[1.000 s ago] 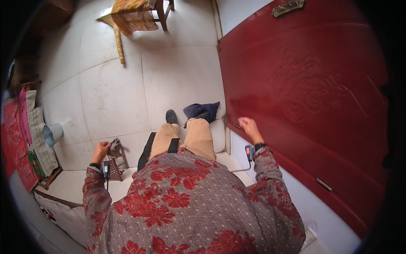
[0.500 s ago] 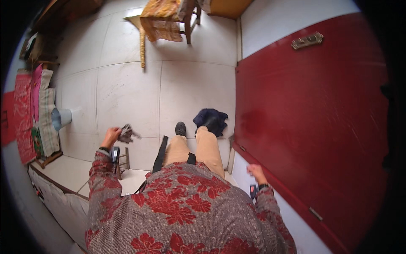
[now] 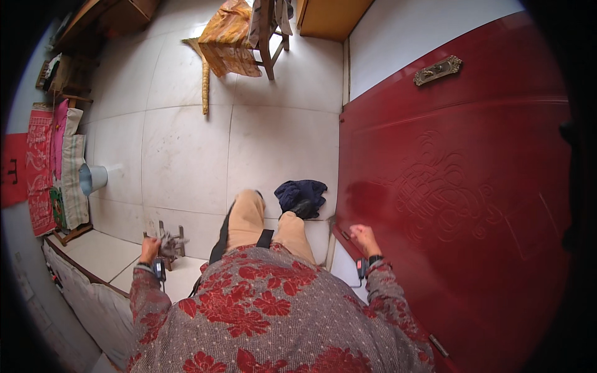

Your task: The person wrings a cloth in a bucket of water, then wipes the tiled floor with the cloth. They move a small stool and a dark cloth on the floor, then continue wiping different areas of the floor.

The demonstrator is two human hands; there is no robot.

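My left hand (image 3: pixel 150 250) is closed around a crumpled grey rag (image 3: pixel 169 244), held out at my left side above a small wooden stool (image 3: pixel 181 239). The rag partly hides the stool. On the other side, my right hand (image 3: pixel 364 239) hangs beside the red door (image 3: pixel 448 155), its fingers curled in with nothing visible in them. A dark blue cloth (image 3: pixel 301 191) lies bunched on the floor, and my right shoe (image 3: pixel 304 209) is on it. My left leg is forward, with most of that shoe hidden behind the trouser leg.
A light blue bucket (image 3: pixel 93 179) stands on the tiled floor (image 3: pixel 186 143) at the left, beside a cloth-covered seat (image 3: pixel 75 180). Ahead are a straw broom (image 3: pixel 205 87) and a wooden chair (image 3: pixel 267 59) draped with orange fabric (image 3: pixel 230 40). A wooden cabinet (image 3: pixel 329 18) stands beyond.
My left hand has come back and lower with the rag, now over the stool. My right hand has moved slightly forward. My left leg has shifted, and the view has moved a little.
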